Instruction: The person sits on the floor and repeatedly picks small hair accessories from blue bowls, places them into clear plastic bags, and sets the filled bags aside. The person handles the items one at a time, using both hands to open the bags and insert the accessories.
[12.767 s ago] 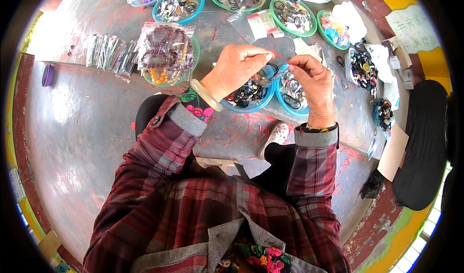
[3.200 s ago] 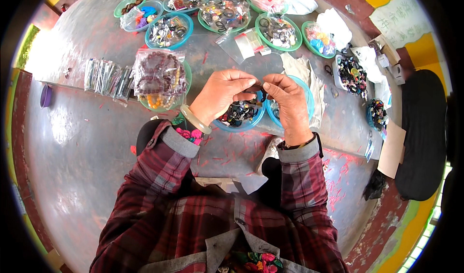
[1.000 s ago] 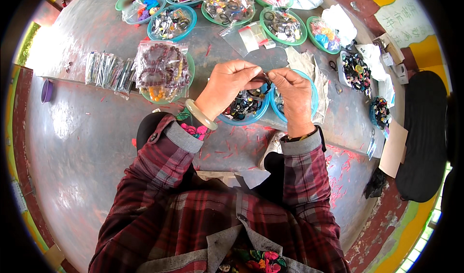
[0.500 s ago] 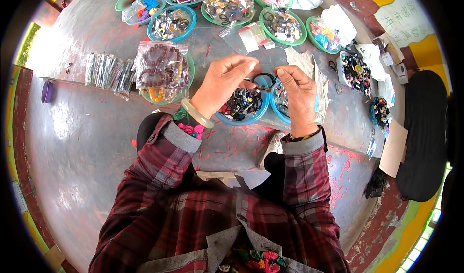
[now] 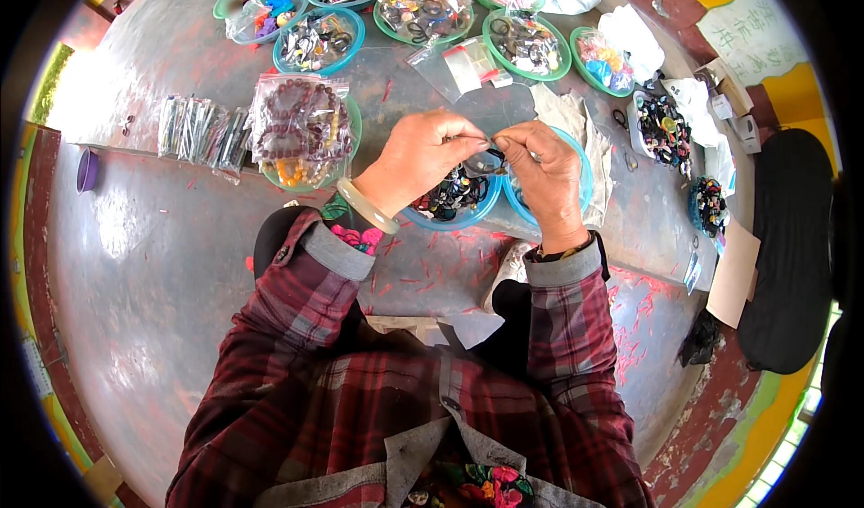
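In front of me my left hand (image 5: 423, 159) and my right hand (image 5: 546, 170) meet fingertip to fingertip, thumbs and forefingers pinched. Between them is a dark looped hair tie (image 5: 491, 160), partly hidden by the fingers. Below it stands a blue bowl (image 5: 450, 226) heaped with black hair ties and small coloured beads or charms. A second light-blue bowl (image 5: 589, 179) sits behind and under my right hand, its contents mostly covered. My left wrist wears a pale bangle (image 5: 367, 207).
Several bowls of bagged trinkets, such as a blue-rimmed bowl (image 5: 319, 70), line the far side. Left are a bag of dark bead bracelets (image 5: 301, 125) and slim packets (image 5: 202, 134). A white basket of hair ties (image 5: 661, 130) and a black padded seat (image 5: 790, 251) are right.
My hands have come together, the right moving left until the fingertips meet. The hair tie's loop, stretched between the hands before, now hangs more hidden beneath them.
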Demonstrator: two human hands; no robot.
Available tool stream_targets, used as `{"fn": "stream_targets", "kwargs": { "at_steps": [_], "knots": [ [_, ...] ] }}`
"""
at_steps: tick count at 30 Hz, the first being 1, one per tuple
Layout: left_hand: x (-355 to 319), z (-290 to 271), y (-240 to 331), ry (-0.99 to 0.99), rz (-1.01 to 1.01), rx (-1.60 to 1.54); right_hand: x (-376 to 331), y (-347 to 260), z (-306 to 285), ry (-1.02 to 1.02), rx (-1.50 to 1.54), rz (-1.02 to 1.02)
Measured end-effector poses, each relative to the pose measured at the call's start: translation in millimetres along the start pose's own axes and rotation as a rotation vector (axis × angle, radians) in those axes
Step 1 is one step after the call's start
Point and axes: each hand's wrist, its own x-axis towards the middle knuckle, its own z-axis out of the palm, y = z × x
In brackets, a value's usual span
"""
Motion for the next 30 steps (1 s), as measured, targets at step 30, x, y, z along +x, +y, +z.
{"fn": "stream_targets", "kwargs": {
  "at_steps": [30],
  "knots": [
    [-3.0,7.1,1.0,0.034,0.002,-0.021,-0.6,11.9,-11.8,0.193,0.706,0.690]
  ]
}}
